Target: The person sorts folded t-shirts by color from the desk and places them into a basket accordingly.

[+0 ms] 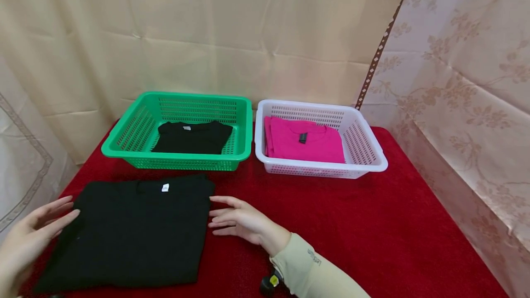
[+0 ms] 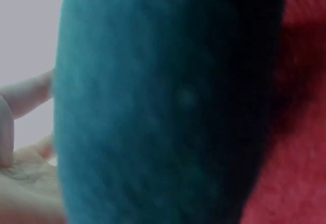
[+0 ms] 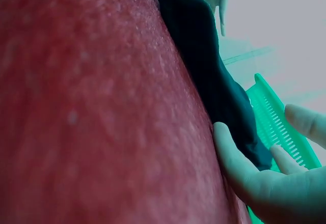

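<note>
A folded black T-shirt (image 1: 136, 233) with a white neck label lies on the red cloth at the front left. My left hand (image 1: 35, 229) is at its left edge, fingers extended and the thumb over the fabric. On the opposite side, my right hand (image 1: 240, 220) has its fingertips right at the shirt's right edge, fingers spread and relaxed. In the left wrist view the dark shirt (image 2: 163, 102) fills the middle and hides part of the left hand (image 2: 30, 183). From the right wrist, the shirt (image 3: 204, 56) shows as a low fold beyond the right hand (image 3: 275, 183).
Behind the shirt stands a green basket (image 1: 244, 151) with a folded black shirt (image 1: 192, 138) inside. To its right, a white basket (image 1: 372, 162) holds folded pink shirts (image 1: 308, 144). Red cloth (image 1: 372, 224) covers the table, with curtains (image 1: 198, 31) at the back and sides.
</note>
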`<move>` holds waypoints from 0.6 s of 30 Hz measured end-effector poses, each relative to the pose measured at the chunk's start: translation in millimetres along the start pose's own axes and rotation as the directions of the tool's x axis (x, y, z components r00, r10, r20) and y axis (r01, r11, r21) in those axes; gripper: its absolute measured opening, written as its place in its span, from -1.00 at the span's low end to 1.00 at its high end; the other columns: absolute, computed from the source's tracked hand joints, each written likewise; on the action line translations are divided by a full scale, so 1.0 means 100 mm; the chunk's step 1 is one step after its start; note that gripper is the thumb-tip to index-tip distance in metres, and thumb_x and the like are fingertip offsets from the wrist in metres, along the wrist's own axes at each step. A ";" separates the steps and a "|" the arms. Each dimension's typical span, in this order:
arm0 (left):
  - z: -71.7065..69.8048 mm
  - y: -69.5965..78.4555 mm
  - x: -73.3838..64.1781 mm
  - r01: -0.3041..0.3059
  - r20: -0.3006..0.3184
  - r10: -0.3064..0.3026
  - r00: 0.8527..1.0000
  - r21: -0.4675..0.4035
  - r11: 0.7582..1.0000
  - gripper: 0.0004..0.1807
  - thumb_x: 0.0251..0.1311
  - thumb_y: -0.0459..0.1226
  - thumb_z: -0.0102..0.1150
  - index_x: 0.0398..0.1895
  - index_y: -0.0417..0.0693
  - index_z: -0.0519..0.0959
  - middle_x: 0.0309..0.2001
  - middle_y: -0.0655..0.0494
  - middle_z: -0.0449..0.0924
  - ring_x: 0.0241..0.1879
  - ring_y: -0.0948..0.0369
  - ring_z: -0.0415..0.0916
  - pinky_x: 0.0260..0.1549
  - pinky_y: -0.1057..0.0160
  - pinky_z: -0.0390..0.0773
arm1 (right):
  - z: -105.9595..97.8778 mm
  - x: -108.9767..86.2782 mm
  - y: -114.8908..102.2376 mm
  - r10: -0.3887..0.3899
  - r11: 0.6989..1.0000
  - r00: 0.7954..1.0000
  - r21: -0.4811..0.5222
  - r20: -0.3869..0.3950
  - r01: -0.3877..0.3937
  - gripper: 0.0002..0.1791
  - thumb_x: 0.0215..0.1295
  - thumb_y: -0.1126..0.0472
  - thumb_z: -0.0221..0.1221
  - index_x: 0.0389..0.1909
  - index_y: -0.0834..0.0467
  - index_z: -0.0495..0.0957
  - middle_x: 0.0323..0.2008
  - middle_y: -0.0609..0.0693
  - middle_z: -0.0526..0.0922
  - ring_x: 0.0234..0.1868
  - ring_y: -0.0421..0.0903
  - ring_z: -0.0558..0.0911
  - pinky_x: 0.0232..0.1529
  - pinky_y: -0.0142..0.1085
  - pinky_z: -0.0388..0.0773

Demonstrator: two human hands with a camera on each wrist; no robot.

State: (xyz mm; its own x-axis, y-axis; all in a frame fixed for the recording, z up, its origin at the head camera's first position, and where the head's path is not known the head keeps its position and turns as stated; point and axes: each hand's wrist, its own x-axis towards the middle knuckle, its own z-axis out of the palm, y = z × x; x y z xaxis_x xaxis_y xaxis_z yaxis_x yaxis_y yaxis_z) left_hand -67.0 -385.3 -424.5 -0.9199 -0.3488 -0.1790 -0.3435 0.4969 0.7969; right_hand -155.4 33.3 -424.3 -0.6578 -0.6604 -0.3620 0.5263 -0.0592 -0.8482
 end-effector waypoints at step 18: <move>0.01 -0.09 0.13 0.044 0.326 -0.007 0.945 -0.106 0.993 -0.13 0.50 0.07 -0.16 0.56 0.32 -0.50 0.27 -0.05 0.32 -0.18 0.37 0.58 -0.23 0.20 0.68 | 0.12 0.14 0.10 0.000 1.000 0.998 0.020 0.063 -0.001 -0.44 0.39 0.41 0.05 0.40 0.07 0.35 0.19 0.19 0.53 0.05 -0.06 0.64 0.34 0.03 0.41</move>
State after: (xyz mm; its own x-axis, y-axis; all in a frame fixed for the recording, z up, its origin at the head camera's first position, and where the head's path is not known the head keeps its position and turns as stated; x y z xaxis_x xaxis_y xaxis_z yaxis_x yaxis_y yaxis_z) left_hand -75.9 -393.2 -435.0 -0.9287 -0.0740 -0.3634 -0.3620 0.3941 0.8448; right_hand -152.6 14.4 -433.3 -0.6229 -0.7062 -0.3366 0.5377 -0.0740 -0.8399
